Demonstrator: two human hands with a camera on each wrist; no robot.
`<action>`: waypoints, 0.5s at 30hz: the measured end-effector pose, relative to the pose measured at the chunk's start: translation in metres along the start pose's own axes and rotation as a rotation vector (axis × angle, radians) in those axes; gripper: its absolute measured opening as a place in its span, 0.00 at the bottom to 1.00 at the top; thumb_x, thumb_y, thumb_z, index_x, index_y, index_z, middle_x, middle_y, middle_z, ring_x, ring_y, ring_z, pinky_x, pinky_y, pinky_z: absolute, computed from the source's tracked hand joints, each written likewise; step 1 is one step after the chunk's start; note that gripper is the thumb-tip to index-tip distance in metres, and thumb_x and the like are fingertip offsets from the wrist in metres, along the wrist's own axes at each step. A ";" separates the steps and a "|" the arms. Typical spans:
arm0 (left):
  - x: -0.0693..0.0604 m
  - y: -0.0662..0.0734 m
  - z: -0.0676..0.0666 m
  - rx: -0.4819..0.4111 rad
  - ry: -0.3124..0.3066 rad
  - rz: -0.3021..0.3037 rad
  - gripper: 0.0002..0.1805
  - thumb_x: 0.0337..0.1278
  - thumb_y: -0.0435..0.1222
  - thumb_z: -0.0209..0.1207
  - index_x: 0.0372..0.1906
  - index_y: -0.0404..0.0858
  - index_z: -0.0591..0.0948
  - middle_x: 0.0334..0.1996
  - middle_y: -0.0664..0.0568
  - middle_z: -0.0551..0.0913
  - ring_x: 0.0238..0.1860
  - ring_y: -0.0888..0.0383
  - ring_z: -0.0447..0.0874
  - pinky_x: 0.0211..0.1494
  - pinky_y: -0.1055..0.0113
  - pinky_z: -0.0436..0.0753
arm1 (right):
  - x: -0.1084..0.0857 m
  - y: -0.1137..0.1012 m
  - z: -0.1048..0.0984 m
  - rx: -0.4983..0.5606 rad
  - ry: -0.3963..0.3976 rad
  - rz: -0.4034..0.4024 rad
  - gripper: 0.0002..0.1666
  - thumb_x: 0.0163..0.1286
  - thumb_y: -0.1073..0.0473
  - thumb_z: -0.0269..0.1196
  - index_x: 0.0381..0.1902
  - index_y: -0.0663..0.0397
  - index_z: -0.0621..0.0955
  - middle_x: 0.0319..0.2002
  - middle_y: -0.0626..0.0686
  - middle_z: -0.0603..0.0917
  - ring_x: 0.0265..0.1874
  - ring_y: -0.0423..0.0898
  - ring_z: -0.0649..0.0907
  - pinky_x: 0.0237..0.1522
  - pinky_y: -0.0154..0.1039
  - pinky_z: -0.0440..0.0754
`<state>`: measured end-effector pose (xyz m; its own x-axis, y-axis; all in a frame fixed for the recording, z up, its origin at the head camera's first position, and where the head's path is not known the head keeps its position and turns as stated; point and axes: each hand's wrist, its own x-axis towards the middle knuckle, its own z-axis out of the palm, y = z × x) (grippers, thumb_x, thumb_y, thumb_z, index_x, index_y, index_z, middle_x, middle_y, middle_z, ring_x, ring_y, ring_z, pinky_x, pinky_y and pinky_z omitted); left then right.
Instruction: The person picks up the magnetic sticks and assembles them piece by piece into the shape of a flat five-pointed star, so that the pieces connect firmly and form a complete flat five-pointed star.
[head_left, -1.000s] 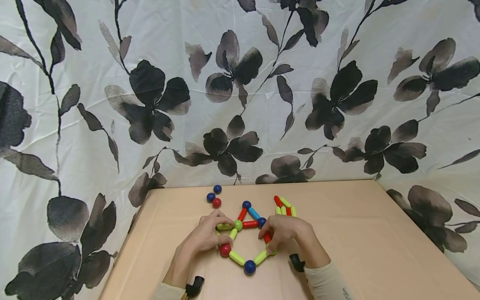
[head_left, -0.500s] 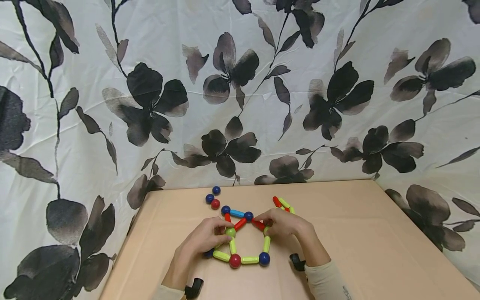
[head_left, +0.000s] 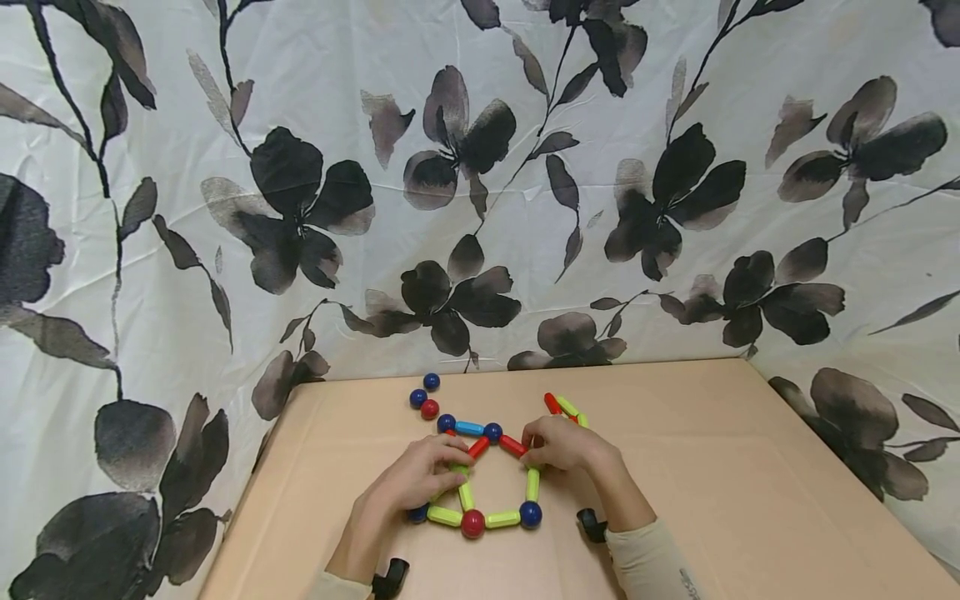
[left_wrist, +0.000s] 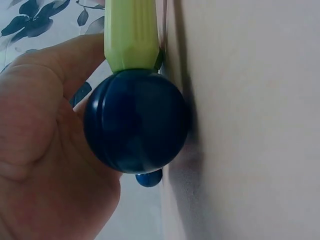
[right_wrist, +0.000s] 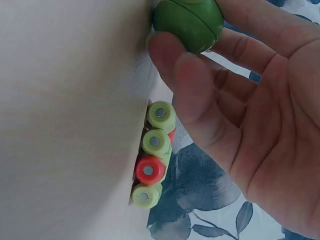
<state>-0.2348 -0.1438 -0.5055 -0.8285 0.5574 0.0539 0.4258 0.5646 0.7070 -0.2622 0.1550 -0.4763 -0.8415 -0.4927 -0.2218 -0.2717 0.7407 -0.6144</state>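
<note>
A flat frame of coloured magnetic rods and balls lies on the table. Its red ball and a blue ball face the front; a light-blue rod spans the far side. My left hand holds the frame's left part, its fingertips hiding the joint there. Close before that palm, the left wrist view shows a blue ball joined to a yellow-green rod. With thumb and fingers, my right hand pinches a green ball at the frame's right corner, mostly hidden in the head view.
Loose blue and red balls sit at the table's back left. Behind the right hand lie several loose red and yellow-green rods, side by side. A floral cloth hangs behind the table.
The frame has turned counter-clockwise: its far blue ball swung left and the red ball came to the front middle. My right hand moved slightly away from me; the left stayed almost in place.
</note>
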 end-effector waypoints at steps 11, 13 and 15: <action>-0.002 0.006 -0.002 0.094 0.003 -0.068 0.12 0.51 0.52 0.77 0.42 0.61 0.92 0.37 0.71 0.85 0.48 0.61 0.65 0.49 0.51 0.51 | 0.011 0.001 0.009 -0.100 0.124 -0.044 0.12 0.73 0.57 0.68 0.51 0.52 0.88 0.40 0.47 0.83 0.37 0.44 0.78 0.44 0.42 0.81; -0.002 0.007 -0.003 0.087 -0.023 -0.071 0.14 0.50 0.53 0.77 0.44 0.60 0.92 0.38 0.70 0.85 0.49 0.61 0.66 0.48 0.51 0.52 | 0.012 0.001 0.010 -0.101 0.123 -0.052 0.12 0.73 0.57 0.68 0.51 0.52 0.88 0.40 0.46 0.83 0.37 0.43 0.78 0.43 0.40 0.80; -0.002 0.007 -0.004 0.090 -0.040 -0.066 0.15 0.50 0.54 0.77 0.45 0.60 0.92 0.39 0.70 0.85 0.50 0.62 0.67 0.48 0.51 0.52 | 0.013 0.001 0.011 -0.101 0.125 -0.062 0.12 0.73 0.57 0.68 0.51 0.52 0.89 0.40 0.46 0.83 0.37 0.43 0.78 0.42 0.39 0.80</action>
<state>-0.2319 -0.1431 -0.4983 -0.8417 0.5395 -0.0202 0.4030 0.6527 0.6415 -0.2683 0.1449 -0.4879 -0.8715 -0.4828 -0.0860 -0.3650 0.7558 -0.5436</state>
